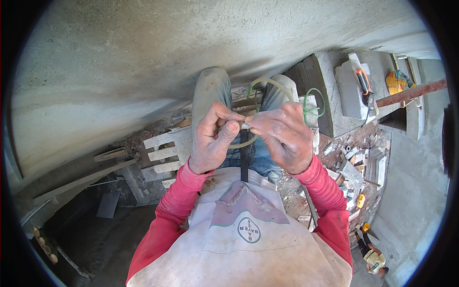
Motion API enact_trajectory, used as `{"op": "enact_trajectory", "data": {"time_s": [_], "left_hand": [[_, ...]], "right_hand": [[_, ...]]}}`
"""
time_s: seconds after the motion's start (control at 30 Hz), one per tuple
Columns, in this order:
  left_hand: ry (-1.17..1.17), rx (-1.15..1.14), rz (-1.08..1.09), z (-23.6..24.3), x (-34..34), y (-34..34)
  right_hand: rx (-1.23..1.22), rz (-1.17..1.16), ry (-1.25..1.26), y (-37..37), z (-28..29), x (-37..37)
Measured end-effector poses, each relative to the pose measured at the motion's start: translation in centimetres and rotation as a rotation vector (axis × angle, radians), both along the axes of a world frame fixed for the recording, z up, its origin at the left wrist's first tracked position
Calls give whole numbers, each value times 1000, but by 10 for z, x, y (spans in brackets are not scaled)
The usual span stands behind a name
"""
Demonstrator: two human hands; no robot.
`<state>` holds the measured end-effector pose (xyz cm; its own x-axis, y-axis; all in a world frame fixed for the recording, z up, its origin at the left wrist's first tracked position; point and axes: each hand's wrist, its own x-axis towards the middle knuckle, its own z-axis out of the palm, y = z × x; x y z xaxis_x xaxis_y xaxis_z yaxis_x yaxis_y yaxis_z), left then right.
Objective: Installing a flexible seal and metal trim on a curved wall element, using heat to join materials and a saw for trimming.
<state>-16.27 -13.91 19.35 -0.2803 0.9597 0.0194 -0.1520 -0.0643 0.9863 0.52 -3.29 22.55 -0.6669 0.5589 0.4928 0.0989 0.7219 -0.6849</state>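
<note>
Both hands meet in front of my knees, over my jeans. A thin, clear greenish hose point(268, 81) loops from them across my right knee, with a second bend hanging below the fingers. A small pale piece point(245, 126), perhaps the hose's end, shows between the fingertips; its exact form is too small to make out. My left hand point(215, 136) pinches at it with thumb and forefinger. My right hand point(286, 136) is closed on the hose beside it. A thinner-looking green coil of hose point(314, 110) sticks out to the right of my right hand.
A rough plastered wall point(143, 52) rises close ahead. On a grey ledge at right lie a saw with an orange handle point(363, 81), a yellow bag point(396, 82) and a rusty bar point(411, 93). Rubble point(354, 167) covers the floor. Planks point(86, 181) lie left; another person point(374, 258) is lower right.
</note>
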Motion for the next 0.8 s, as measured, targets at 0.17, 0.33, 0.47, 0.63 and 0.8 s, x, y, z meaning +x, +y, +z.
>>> {"op": "enact_trajectory", "data": {"time_s": [0.17,0.33,0.47,0.63,0.8], "left_hand": [[-29,-7,-7,-1,3,0],[24,183,170,-10,15,6],[126,163,163,-12,10,4],[270,171,117,-4,5,6],[395,-9,21,21,-1,8]], "right_hand": [[125,17,-1,1,-1,0],[-191,-48,64,-12,2,-5],[-344,-74,41,-16,7,-3],[-448,-42,-65,-12,13,2],[-286,0,-108,-4,12,6]]}}
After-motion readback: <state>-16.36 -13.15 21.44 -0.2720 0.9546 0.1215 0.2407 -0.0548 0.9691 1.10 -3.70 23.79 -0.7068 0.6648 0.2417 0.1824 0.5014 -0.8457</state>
